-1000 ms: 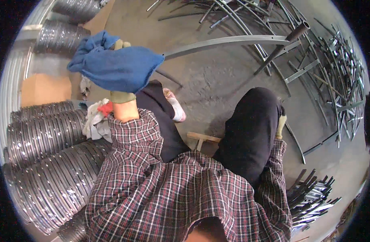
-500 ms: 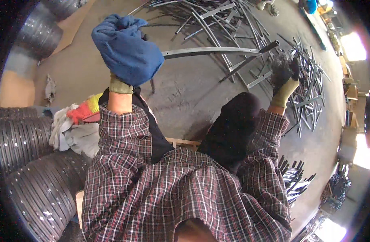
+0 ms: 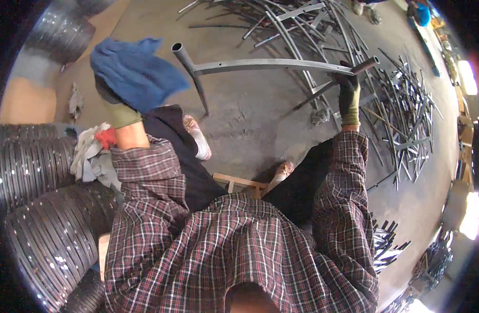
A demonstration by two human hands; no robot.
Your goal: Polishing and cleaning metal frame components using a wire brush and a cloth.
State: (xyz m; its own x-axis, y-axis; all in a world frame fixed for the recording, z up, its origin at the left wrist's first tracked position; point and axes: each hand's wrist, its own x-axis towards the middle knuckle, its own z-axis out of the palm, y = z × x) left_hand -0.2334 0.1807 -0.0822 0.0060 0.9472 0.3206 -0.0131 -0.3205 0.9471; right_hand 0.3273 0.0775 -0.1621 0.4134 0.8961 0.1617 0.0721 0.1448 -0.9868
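In front of me a grey metal frame (image 3: 260, 64) stands, a slightly curved flat bar joining two round tube legs. Gloved in black and olive, my right hand (image 3: 348, 88) is closed around it close to its right end. My left hand (image 3: 110, 99), in a like glove, holds a blue cloth (image 3: 138, 73) to the left of the frame, apart from it. The cloth hides most of the left fingers. A grey tangle of wire wool (image 3: 320, 116) is below the right hand, beside the frame's right leg.
Loose metal tubes and bars (image 3: 302, 26) lie heaped beyond the frame, with another pile (image 3: 406, 115) at the right. Stacks of dark ringed coils (image 3: 57, 235) stand at my left by pale rags (image 3: 91, 151). A wooden stool edge (image 3: 239, 181) shows between my legs.
My left hand moved left and down with the cloth, uncovering the frame's left tube. My right hand let go of the wire wool and took hold of the frame.
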